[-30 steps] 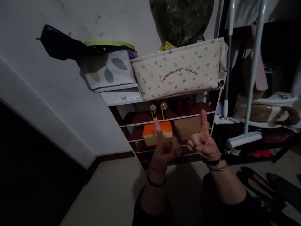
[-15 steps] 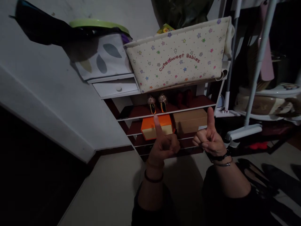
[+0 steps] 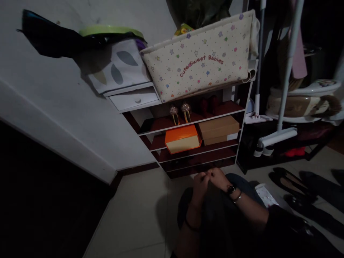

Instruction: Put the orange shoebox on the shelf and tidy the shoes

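Note:
My left hand (image 3: pixel 201 184) and my right hand (image 3: pixel 217 178) meet low in front of the shelf, over my knees. Both are closed, with the curled fingers touching at the knuckles, and no object shows in either. A dark band circles the left wrist; a watch (image 3: pixel 230 189) and a bracelet (image 3: pixel 237 196) are on the right. Beyond the hands, on the shelf unit (image 3: pixel 199 157), sit an orange box (image 3: pixel 182 139) and a brown cardboard box (image 3: pixel 219 129). Above these boxes stands a pair of gold glittery shoes (image 3: pixel 180 114).
On top of the unit stand a star-patterned fabric basket (image 3: pixel 201 61) and a leaf-print bin (image 3: pixel 118 66), above a white drawer (image 3: pixel 134 101). To the right lean a white-handled mop (image 3: pixel 278 137) and a pink item. Black shoes (image 3: pixel 292 184) lie on the floor beside a white packet (image 3: pixel 266 195).
Both hands have dropped and come together. The raised index fingers have curled in. My view has shifted slightly, and a white packet now shows beside my right knee.

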`<act>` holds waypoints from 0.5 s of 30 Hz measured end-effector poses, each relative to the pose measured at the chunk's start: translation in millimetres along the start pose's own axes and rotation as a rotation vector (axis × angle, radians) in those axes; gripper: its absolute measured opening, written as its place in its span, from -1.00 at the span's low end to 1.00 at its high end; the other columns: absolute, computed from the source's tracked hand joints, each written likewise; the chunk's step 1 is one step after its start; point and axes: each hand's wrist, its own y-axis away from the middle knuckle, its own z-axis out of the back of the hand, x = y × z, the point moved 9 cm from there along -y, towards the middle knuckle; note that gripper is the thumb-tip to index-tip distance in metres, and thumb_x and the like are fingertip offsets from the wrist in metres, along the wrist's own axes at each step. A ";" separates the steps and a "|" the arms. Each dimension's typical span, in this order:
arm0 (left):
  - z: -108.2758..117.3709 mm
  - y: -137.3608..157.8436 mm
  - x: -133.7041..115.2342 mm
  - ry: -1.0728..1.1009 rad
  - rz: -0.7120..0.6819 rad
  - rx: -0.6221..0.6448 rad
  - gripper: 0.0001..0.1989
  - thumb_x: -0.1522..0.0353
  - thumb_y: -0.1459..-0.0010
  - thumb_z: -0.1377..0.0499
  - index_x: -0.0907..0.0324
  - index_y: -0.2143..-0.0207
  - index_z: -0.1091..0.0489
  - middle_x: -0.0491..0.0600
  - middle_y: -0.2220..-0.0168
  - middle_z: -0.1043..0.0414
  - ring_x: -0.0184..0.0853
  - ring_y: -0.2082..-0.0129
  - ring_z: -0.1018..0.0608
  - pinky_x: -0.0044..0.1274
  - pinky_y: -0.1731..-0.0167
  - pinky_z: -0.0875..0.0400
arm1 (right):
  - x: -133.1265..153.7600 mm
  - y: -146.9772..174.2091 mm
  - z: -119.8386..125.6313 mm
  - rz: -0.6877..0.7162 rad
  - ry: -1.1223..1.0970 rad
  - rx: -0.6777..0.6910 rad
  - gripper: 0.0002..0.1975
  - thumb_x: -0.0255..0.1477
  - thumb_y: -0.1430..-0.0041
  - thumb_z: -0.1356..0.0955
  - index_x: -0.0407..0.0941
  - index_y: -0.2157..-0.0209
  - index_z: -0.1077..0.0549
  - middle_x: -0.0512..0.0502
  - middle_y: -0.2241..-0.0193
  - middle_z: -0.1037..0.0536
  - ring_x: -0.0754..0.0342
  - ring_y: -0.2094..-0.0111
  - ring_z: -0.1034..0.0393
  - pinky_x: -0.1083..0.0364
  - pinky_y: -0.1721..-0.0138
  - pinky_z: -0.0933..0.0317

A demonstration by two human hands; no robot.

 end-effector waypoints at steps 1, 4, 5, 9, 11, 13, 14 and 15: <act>8.6 2.0 3.8 -0.026 0.001 -0.015 -0.51 0.00 -0.01 -0.28 0.12 0.62 -0.17 -0.20 0.65 -0.06 -0.45 0.56 -0.14 -0.54 0.50 -0.02 | -2.0 -0.8 -8.6 -0.012 0.056 0.034 -0.61 -0.28 -0.11 -0.33 -0.09 0.71 -0.22 0.07 0.70 -0.22 0.18 0.58 -0.04 0.13 0.47 0.12; 31.1 10.1 -0.7 -0.104 -0.012 -0.019 -0.54 0.02 -0.06 -0.25 0.14 0.61 -0.19 -0.18 0.60 -0.10 -0.42 0.50 -0.18 -0.53 0.45 -0.04 | -2.1 -9.1 -18.7 -0.014 0.203 0.106 -0.69 -0.40 -0.11 -0.34 -0.11 0.68 -0.33 0.06 0.68 -0.30 0.18 0.56 -0.10 0.11 0.43 0.12; 35.8 13.3 -4.4 -0.124 -0.019 -0.010 -0.53 0.03 -0.08 -0.24 0.14 0.61 -0.19 -0.18 0.59 -0.09 -0.42 0.49 -0.18 -0.52 0.43 -0.04 | -2.7 -11.9 -18.0 -0.009 0.246 0.122 -0.69 -0.40 -0.14 -0.34 -0.12 0.66 -0.35 0.04 0.66 -0.32 0.17 0.55 -0.11 0.10 0.42 0.13; 36.3 23.8 -13.0 -0.155 -0.027 0.026 -0.47 0.01 -0.09 -0.27 0.13 0.64 -0.13 -0.19 0.60 -0.03 -0.42 0.50 -0.15 -0.50 0.42 -0.02 | -20.2 -12.8 -7.1 -0.020 0.387 0.158 -0.63 -0.34 -0.27 -0.31 -0.12 0.61 -0.43 -0.01 0.61 -0.41 0.15 0.53 -0.18 0.10 0.41 0.12; 28.2 25.4 -12.2 -0.142 -0.025 0.038 -0.46 0.01 -0.04 -0.31 0.14 0.66 -0.14 -0.19 0.61 -0.03 -0.43 0.50 -0.15 -0.49 0.42 -0.01 | -36.7 -7.7 -2.2 -0.036 0.441 0.179 -0.66 -0.36 -0.28 -0.29 -0.12 0.57 -0.47 -0.03 0.59 -0.45 0.14 0.51 -0.23 0.10 0.41 0.10; 19.5 25.2 -9.8 -0.109 -0.020 0.030 -0.47 0.02 -0.02 -0.33 0.15 0.66 -0.16 -0.20 0.62 -0.05 -0.44 0.51 -0.15 -0.50 0.43 0.00 | -53.6 -2.4 3.0 -0.043 0.491 0.199 -0.69 -0.40 -0.25 -0.30 -0.13 0.56 -0.49 -0.05 0.57 -0.48 0.13 0.50 -0.27 0.10 0.40 0.10; 15.9 24.9 -8.9 -0.084 -0.016 0.014 -0.47 0.03 -0.04 -0.33 0.15 0.66 -0.15 -0.20 0.62 -0.05 -0.44 0.52 -0.14 -0.50 0.44 0.00 | -61.4 -0.3 6.3 -0.043 0.511 0.207 -0.71 -0.41 -0.24 -0.31 -0.13 0.56 -0.50 -0.06 0.57 -0.49 0.13 0.49 -0.28 0.09 0.40 0.11; 12.6 24.7 -8.4 -0.056 -0.012 -0.008 -0.47 0.03 -0.07 -0.31 0.14 0.65 -0.14 -0.20 0.63 -0.04 -0.45 0.54 -0.13 -0.50 0.46 0.00 | -68.2 1.1 10.3 -0.040 0.527 0.214 -0.72 -0.42 -0.23 -0.31 -0.13 0.55 -0.51 -0.07 0.57 -0.49 0.12 0.50 -0.28 0.09 0.40 0.11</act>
